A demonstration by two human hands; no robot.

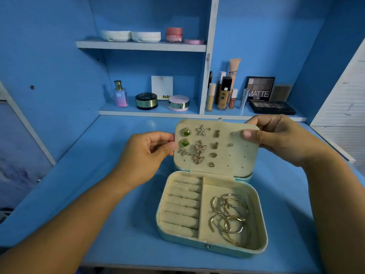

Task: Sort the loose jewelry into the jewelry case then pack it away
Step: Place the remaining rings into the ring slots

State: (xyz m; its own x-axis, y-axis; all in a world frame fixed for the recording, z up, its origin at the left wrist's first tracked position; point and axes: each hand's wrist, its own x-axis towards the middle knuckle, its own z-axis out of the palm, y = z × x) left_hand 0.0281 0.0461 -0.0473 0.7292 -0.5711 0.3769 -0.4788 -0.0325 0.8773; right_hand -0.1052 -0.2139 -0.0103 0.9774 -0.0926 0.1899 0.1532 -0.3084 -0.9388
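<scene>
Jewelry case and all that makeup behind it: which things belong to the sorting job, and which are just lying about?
Part of the job: jewelry case, earring panel, earrings, gold bangles.

Just lying about: perfume bottle, black compact, pink compact, foundation bottle, eyeshadow palette, pink jar.
</scene>
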